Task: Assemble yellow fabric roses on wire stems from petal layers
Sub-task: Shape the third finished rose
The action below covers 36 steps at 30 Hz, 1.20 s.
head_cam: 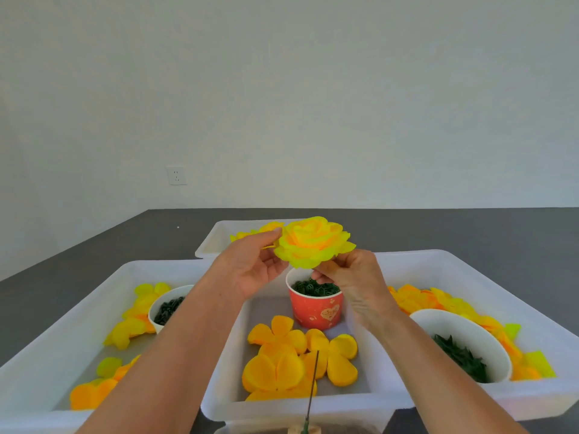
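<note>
A full yellow fabric rose (313, 242) is held in the air above a red paper cup (316, 311) of small green parts. My left hand (250, 267) pinches the rose's left edge between thumb and fingers. My right hand (354, 277) pinches it from underneath at the right; what lies under the bloom is hidden. Loose orange-yellow petal layers (282, 361) lie in the middle white tray (282, 408). A thin dark wire stem (313, 383) stands upright at the tray's near edge.
A left tray (62, 324) holds petals and a white bowl (156, 305) of dark green pieces. A right tray (501, 267) holds more petals and a bowl (454, 327) of green leaves. A far tray (213, 242) holds yellow petals.
</note>
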Tool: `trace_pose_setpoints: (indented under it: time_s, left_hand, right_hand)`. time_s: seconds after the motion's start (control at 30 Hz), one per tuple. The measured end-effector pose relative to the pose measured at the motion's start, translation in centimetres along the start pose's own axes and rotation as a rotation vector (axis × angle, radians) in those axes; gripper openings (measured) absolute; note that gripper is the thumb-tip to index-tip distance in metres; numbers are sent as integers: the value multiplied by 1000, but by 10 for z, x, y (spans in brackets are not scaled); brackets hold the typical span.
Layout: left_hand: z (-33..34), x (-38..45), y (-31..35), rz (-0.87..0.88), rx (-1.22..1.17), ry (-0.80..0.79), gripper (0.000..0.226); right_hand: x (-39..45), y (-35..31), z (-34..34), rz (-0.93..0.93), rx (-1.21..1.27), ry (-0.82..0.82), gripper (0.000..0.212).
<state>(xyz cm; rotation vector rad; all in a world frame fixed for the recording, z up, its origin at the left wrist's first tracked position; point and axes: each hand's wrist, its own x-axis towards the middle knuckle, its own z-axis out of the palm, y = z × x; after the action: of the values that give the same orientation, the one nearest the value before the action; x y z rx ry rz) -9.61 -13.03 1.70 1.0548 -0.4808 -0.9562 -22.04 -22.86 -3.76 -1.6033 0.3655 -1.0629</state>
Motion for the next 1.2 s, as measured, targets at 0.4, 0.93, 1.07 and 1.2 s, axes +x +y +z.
trace_pose_setpoints:
  time_s: [0.4, 0.93, 1.07, 1.2]
  left_hand:
    - [-21, 40, -20, 277, 414, 100, 20]
    - [-28, 37, -35, 483, 684, 27, 13]
    - [-30, 33, -34, 362, 558, -62, 8]
    - [-30, 32, -31, 290, 496, -110, 14]
  right_hand:
    - [24, 39, -11, -97, -145, -20, 22]
    - [22, 48, -9, -143, -342, 14, 5]
    - [26, 52, -12, -81, -447, 98, 14]
    - [21, 45, -11, -39, -325, 35, 20]
